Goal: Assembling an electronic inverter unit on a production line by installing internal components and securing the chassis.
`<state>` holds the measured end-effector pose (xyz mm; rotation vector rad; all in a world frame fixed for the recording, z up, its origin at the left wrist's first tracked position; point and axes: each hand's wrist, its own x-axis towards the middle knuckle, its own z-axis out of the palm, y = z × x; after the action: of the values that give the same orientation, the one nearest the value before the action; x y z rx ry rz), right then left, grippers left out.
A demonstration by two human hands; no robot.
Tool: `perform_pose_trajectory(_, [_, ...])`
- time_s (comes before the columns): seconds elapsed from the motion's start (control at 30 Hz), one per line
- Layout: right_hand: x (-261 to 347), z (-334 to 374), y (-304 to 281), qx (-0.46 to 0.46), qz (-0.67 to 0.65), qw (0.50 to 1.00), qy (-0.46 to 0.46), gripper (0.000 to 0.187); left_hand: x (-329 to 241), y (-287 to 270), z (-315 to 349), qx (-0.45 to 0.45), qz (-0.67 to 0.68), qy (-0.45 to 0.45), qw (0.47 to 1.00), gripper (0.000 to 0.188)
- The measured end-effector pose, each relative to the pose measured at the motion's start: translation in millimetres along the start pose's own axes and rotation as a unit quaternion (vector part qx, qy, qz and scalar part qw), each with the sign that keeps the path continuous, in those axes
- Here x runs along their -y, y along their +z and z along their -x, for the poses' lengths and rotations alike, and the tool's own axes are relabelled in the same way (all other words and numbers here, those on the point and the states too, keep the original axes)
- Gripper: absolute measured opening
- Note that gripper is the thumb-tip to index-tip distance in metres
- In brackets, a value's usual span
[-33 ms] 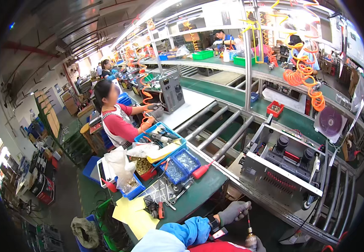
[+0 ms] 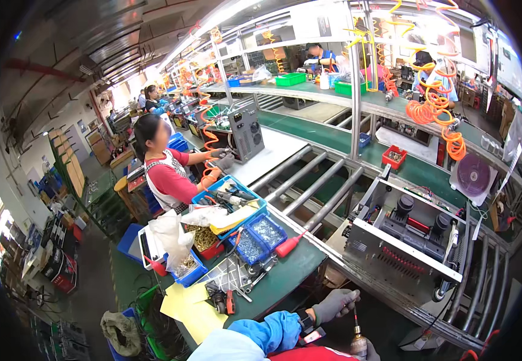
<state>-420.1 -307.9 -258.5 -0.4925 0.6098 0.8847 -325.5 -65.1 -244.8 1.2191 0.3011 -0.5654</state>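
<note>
A long factory hall runs away under strip lights, with green-topped benches set along a roller conveyor (image 2: 309,180) and coiled orange air hoses (image 2: 435,108) hanging overhead.

At the lower edge the person's left hand (image 2: 333,305), in a grey glove, is curled over the top of a powered screwdriver (image 2: 357,340) whose thin bit points upward between the fingers. The grip looks closed around the bit's shank, probably to steady it. The right hand (image 2: 369,352) shows only as a sliver of grey glove beside the tool's body at the frame edge; I cannot tell whether it is closed or loose.

Just beyond the fingers, up and to the right, an open metal chassis (image 2: 405,240) rests on the rollers, its black components and red part facing up, likely so they can be reached from above. To the left of the fingers lies the green bench top (image 2: 291,271), with a red-handled screwdriver (image 2: 288,245) and blue bins of screws (image 2: 255,237) kept near, presumably for quick picking. Farther left are yellow sheets (image 2: 189,307) and a white plastic bag (image 2: 170,237).

Well beyond, a co-worker in a red shirt (image 2: 164,174) holds a tool against a grey box unit (image 2: 246,129) on the next station.
</note>
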Motion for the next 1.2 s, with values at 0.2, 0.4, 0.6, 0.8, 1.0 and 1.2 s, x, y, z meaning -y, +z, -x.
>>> perform_pose_trajectory(0.2, [-17.3, -9.1, 23.5, -0.047, 0.155, 0.984, -0.071, 0.019, -3.6, -12.1, 3.2, -0.059, 0.029, 0.048, 0.997, 0.043])
perform_pose_trajectory(0.4, [-18.8, -11.0, 29.6, -0.021, 0.168, 0.981, -0.093, 0.018, -11.0, -12.7, 7.2, -0.097, -0.046, 0.031, 0.994, 0.042])
perform_pose_trajectory(0.6, [-19.2, -7.1, 31.0, -0.032, 0.172, 0.982, -0.075, 0.019, -13.5, -12.1, 2.7, -0.088, -0.049, 0.004, 0.995, 0.04])
perform_pose_trajectory(0.8, [-16.4, -1.3, 10.3, -0.001, 0.14, 0.98, -0.143, 0.015, -10.3, 2.5, -10.6, -0.079, 0.053, 0.022, 0.995, 0.036])
perform_pose_trajectory(1.0, [-7.0, 19.0, 4.4, 0.003, 0.35, 0.909, -0.228, 0.045, -26.3, 10.0, -18.5, -0.011, -0.024, 0.029, 0.999, 0.034])
perform_pose_trajectory(1.2, [8.1, 45.7, 16.5, 0.084, 0.373, 0.893, -0.239, 0.05, -37.7, 14.0, -25.8, 0.125, -0.069, 0.047, 0.989, 0.029])
